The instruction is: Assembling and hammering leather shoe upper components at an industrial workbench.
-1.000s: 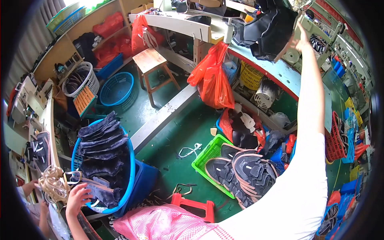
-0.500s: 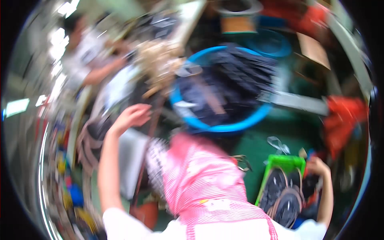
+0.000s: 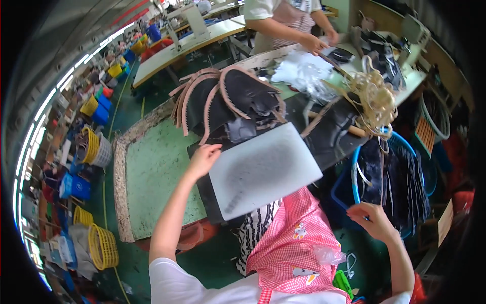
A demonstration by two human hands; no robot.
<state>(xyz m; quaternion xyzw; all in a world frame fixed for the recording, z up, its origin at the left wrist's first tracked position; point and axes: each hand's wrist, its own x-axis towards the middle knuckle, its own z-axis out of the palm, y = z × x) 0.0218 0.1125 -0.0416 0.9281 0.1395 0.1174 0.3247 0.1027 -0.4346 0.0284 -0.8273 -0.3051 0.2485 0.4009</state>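
My left hand (image 3: 205, 159) is over the left edge of a white rectangular board (image 3: 263, 172), its fingers loosely stretched and nothing visible in them. A grey smudge covers the board's middle; a dark mat (image 3: 210, 200) lies beneath it. Just beyond, black curved shoe-upper pieces (image 3: 240, 96) with pinkish-tan toothed edging are fanned in a pile. My right hand (image 3: 373, 220) is curled beside a blue round tub (image 3: 356, 177) of dark strips (image 3: 400, 177). A small dark bit shows between its fingers, too small to name.
Across the worktable (image 3: 157, 167), a co-worker's hands (image 3: 316, 43) handle dark pieces beside clear plastic (image 3: 304, 73). A tangle of beige cords (image 3: 377, 101) hangs near the tub. Yellow baskets (image 3: 103, 247) stand along the left aisle. A sewing machine (image 3: 195, 23) stands at the back.
My view has swung left from the tub and the green crate to the table and board. My right hand has left the crate's side and is now by the tub.
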